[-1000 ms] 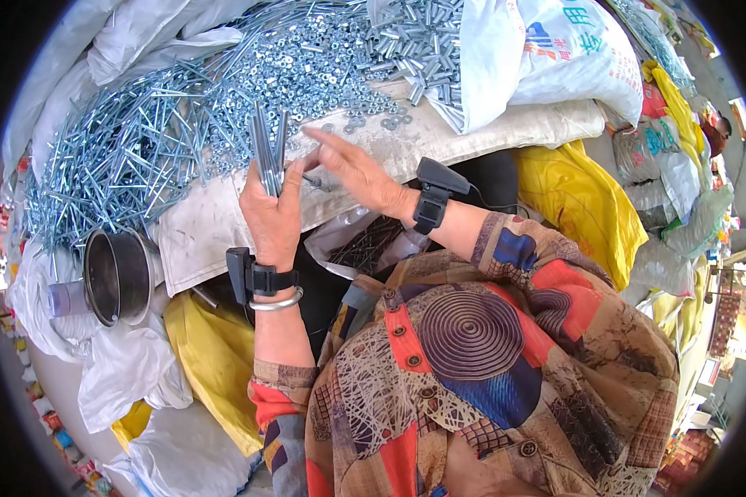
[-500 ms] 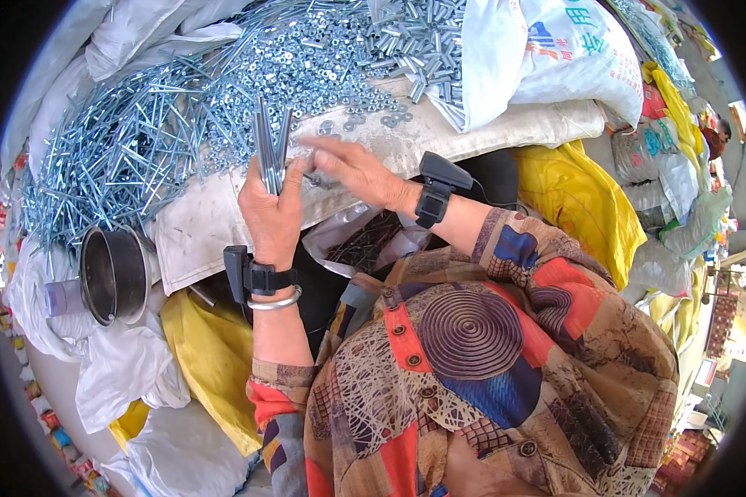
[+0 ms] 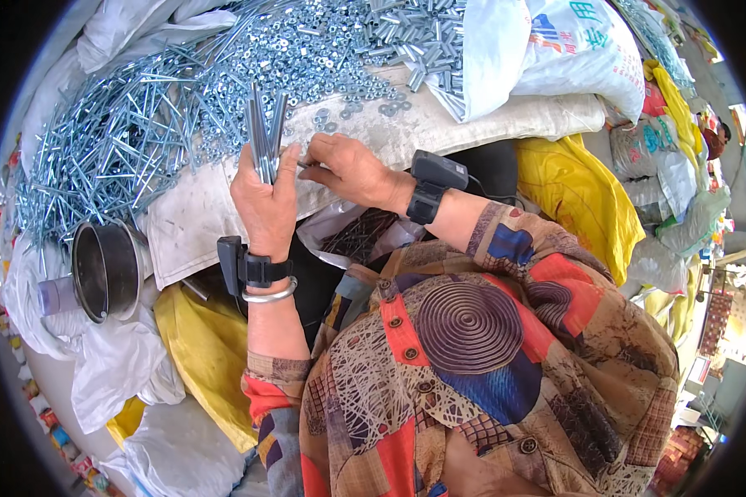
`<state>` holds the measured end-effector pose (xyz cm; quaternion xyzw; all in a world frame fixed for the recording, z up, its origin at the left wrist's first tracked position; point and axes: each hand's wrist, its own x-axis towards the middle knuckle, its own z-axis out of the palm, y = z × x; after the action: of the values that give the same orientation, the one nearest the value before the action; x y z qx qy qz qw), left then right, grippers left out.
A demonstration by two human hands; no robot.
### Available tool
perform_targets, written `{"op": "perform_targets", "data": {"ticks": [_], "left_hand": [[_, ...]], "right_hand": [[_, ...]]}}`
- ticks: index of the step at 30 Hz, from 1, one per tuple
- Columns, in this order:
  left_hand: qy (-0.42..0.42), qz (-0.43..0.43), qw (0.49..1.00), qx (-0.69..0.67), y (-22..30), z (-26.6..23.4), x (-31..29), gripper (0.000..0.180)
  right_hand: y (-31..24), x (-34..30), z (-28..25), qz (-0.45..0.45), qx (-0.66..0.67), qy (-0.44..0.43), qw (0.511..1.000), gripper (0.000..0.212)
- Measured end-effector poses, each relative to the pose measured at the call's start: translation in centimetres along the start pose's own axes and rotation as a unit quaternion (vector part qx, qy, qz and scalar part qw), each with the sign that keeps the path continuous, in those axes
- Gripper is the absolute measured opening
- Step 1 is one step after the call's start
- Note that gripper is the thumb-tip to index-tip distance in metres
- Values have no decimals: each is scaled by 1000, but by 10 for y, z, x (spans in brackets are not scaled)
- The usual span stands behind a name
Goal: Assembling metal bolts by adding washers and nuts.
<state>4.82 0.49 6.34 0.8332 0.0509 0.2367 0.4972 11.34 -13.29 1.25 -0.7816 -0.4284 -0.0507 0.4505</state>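
Note:
My left hand (image 3: 264,195) is closed round a small bundle of shiny metal rods (image 3: 263,132), whose upper ends stick up above the fingers. Just right of it, my right hand (image 3: 350,171) has its fingers bent and pinched together close to the left thumb. What lies between those fingertips is too small to make out. Beyond both hands spread a heap of small nuts (image 3: 290,62) and some flat washers (image 3: 350,109). A pile of long thin rods (image 3: 108,141) lies to the left, and short metal tubes (image 3: 427,37) lie at the far side.
A pale cloth (image 3: 199,219) covers the near edge of the work surface. A dark round pot (image 3: 108,273) stands at the left. White printed sack (image 3: 580,62) bulges at the far right. Yellow sacks (image 3: 580,199) hang on both sides of my lap.
My right hand's fingers have curled in from a looser, blurred pose to a pinch beside the left thumb. The left hand still grips the rods and appears slightly lower and further left.

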Motion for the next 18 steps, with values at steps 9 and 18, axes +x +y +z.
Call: {"op": "perform_targets", "data": {"ticks": [9, 18], "left_hand": [[24, -3, 1000, 3, 3, 0, -2, 29], [79, -11, 997, 13, 11, 7, -9, 30]], "right_hand": [[-9, 0, 2, 41, -30, 24, 998, 28], [-19, -4, -3, 49, -48, 8, 998, 24]]}}
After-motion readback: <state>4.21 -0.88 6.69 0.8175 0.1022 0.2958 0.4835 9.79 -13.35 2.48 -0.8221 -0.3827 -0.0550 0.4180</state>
